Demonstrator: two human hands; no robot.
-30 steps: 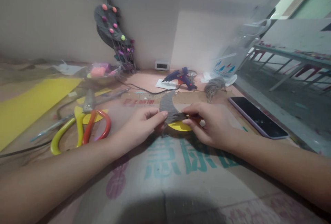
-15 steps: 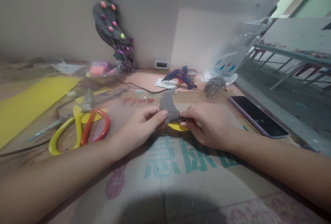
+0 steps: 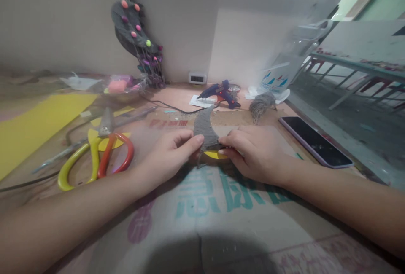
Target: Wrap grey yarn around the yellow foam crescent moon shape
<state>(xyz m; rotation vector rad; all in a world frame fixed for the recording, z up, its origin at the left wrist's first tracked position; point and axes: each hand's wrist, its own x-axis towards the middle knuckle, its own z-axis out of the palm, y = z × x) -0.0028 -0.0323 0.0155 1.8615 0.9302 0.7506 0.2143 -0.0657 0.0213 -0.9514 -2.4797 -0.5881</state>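
Note:
A yellow crescent, mostly wound with grey yarn, is held up over the cardboard between both hands. Along its lower edge a strip of bare yellow shows. My left hand is closed on its left side, thumb on the front face. At the right edge my right hand pinches it between thumb and fingers; whether a strand of yarn is also in those fingers I cannot tell. A loose end of yarn hangs below the crescent near my left thumb. Behind it, a ball of grey yarn lies on the table.
Red-and-yellow-handled scissors lie left, beside a yellow sheet. A blue glue gun with a lit red light stands at the back. A phone lies right. Against the wall leans a grey decorated crescent with pompoms.
Both hands and the crescent stay almost where they were, with a slight shift of the whole view. The loose yarn end below the crescent shows more plainly now.

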